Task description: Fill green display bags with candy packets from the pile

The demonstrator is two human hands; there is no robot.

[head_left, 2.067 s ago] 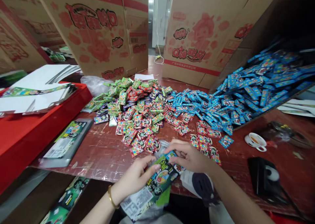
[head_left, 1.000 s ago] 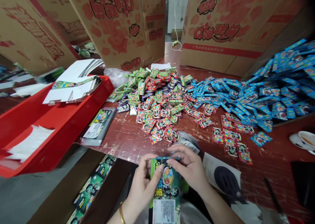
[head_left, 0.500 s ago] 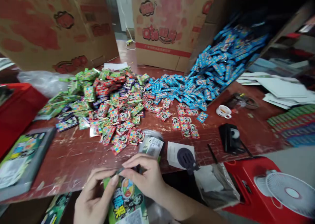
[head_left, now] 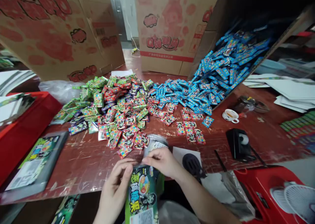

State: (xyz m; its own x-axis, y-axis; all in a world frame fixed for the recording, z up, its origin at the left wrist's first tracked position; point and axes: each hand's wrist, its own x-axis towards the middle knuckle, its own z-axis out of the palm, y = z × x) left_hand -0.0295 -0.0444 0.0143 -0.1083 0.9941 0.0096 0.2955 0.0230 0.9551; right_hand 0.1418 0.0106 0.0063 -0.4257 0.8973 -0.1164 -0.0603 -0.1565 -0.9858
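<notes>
Both my hands grip a green printed bag [head_left: 142, 197] at its top edge, just in front of the table's near edge. My left hand [head_left: 117, 188] pinches the left corner of the bag's mouth. My right hand [head_left: 163, 161] pinches the right corner, fingers closed on it. A clear plastic piece with a label [head_left: 155, 143] lies right behind my right hand. Beyond it spreads a heap of small green and red candy packets [head_left: 118, 109] on the worn red table [head_left: 81, 158].
A pile of blue packets [head_left: 211, 76] spills from a tipped carton at the right. Large printed cartons [head_left: 56, 37] stand behind. A red crate [head_left: 27, 125], a grey tray [head_left: 36, 165], a cup [head_left: 230, 115], a black tape dispenser [head_left: 240, 143] and a fan [head_left: 295, 197] surround the spot.
The view swung from the left side over to the right. Both hands kept hold of the green bag, which stands more upright now with its mouth pinched near the table edge.
</notes>
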